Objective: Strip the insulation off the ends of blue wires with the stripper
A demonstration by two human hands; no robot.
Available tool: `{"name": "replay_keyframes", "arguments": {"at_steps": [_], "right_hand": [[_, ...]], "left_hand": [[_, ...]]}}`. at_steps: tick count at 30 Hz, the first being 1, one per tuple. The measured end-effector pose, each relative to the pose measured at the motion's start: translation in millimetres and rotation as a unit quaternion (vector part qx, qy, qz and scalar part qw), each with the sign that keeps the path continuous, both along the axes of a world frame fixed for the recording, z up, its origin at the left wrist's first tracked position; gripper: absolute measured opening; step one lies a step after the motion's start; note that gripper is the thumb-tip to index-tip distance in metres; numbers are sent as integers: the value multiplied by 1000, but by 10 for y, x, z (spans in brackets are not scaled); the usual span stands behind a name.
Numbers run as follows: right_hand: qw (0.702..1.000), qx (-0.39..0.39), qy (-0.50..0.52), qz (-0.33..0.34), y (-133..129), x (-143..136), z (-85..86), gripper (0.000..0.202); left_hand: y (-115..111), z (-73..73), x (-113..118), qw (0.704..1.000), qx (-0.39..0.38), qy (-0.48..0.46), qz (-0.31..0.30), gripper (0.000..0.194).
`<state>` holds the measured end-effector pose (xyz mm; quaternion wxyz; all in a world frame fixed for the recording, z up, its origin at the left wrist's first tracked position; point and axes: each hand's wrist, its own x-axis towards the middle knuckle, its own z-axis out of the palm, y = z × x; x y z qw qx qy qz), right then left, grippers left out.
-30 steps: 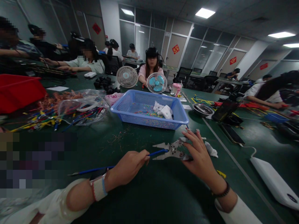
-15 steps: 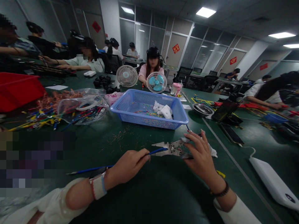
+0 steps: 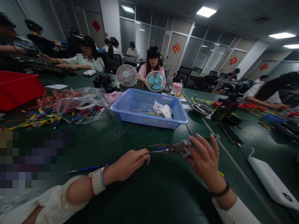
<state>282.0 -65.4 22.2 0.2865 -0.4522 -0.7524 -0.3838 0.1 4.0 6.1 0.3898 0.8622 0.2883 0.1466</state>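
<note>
My left hand (image 3: 130,163) pinches a blue wire (image 3: 155,151) that points to the right, its end lying at the jaws of a pair of wire strippers (image 3: 174,147). Around the grey handles of that tool, my right hand (image 3: 204,158) is closed with several fingers stretched along it. The tool's metal jaws point left and appear tilted nearly edge-on. Another blue wire (image 3: 86,169) lies on the table behind my left wrist. Thin copper strands (image 3: 121,135) are scattered on the green table (image 3: 144,193) beyond my left hand.
A blue plastic basket (image 3: 149,123) with coloured scraps and white paper stands ahead. To the left lie a bag of cut wires (image 3: 84,107) and a red bin (image 3: 18,90). A white power bank (image 3: 272,182), a phone (image 3: 230,133) and a metal bowl (image 3: 202,109) are on the right. Co-workers sit around.
The wire strippers have rolled from showing their flat side to nearly edge-on, and their handles look closer together. My right hand has shifted slightly right and turned. The left hand barely moved.
</note>
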Motion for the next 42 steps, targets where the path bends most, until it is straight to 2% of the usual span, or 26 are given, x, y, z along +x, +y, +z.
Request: {"name": "replay_keyframes", "arguments": {"at_steps": [7,10,14,25,32,42], "right_hand": [[991,-120,38,35,85,5,-33,29],[988,-145,38,39,90,15,-57,31],[988,-145,32,35,84,27,-62,32],[987,-149,52,29,93,22,-66,36],[991,-130,40,21,79,45,-70,31],[987,-151,49,17,91,33,-49,34]], "left_hand": [[-15,-33,22,998,36,-22,48,28],[-18,-39,30,996,54,-26,61,26],[-18,-39,26,995,58,-28,80,27],[-32,-21,31,994,75,-32,72,26],[-41,-5,23,993,89,-32,73,28],[-40,-8,22,992,90,-38,83,29]]}}
